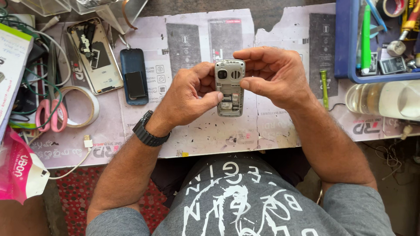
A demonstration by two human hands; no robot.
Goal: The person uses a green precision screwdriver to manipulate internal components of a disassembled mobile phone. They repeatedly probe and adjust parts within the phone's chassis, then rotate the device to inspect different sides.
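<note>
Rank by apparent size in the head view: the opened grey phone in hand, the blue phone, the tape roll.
1. Tape roll, widest.
2. Blue phone and grey phone: alike; the grey one is held nearer the camera, so unranked.

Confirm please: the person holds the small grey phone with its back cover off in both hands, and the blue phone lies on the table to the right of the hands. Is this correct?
Not quite. In the head view the blue phone lies left of the hands, not right. The rest stands: the left hand and right hand both hold the grey phone with its back open above the table.
</note>
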